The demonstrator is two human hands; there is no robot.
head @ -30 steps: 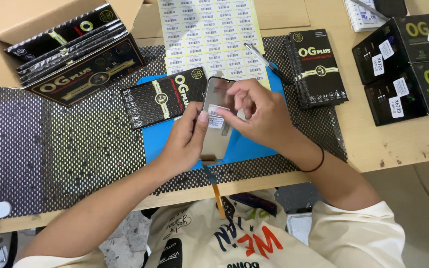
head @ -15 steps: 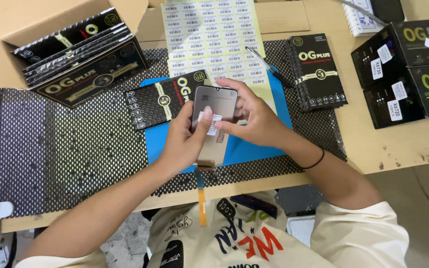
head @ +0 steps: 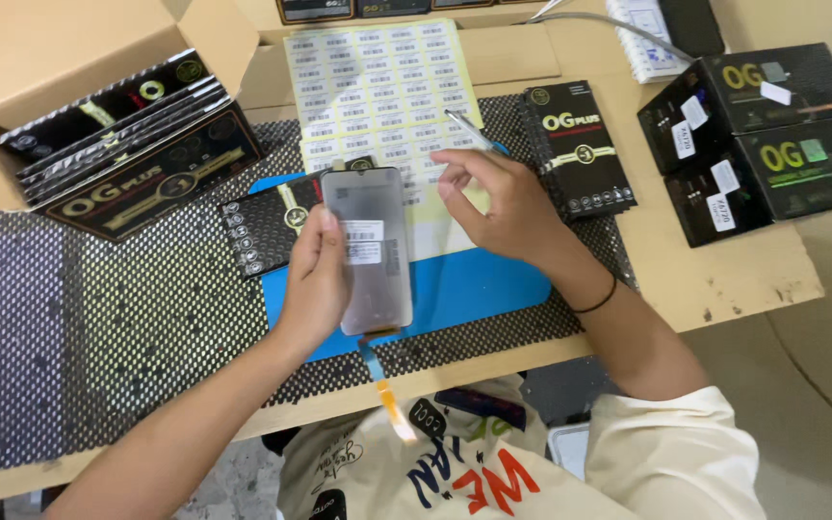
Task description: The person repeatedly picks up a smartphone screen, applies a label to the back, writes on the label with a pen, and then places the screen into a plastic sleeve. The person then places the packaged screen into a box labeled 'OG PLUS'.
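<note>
My left hand (head: 318, 281) holds a grey phone screen panel (head: 374, 250) upright by its left edge, back side toward me, with two small white stickers on it and an orange flex cable (head: 383, 388) hanging below. My right hand (head: 501, 204) has come off the panel and hovers with fingers apart over the yellow sheet of white labels (head: 377, 87), just right of the panel. A flat black box (head: 262, 221) lies under the panel's left side on the blue mat (head: 474, 284).
An open cardboard carton (head: 69, 58) at the far left holds several flat black boxes. Another black box (head: 578, 149) lies right of the label sheet, with a pen (head: 469, 128) beside it. Two larger black boxes (head: 753, 135) stand at the right table edge.
The right hand let go of the screen panel and moved right toward the label sheet. The left hand now holds the panel alone, turned more upright.
</note>
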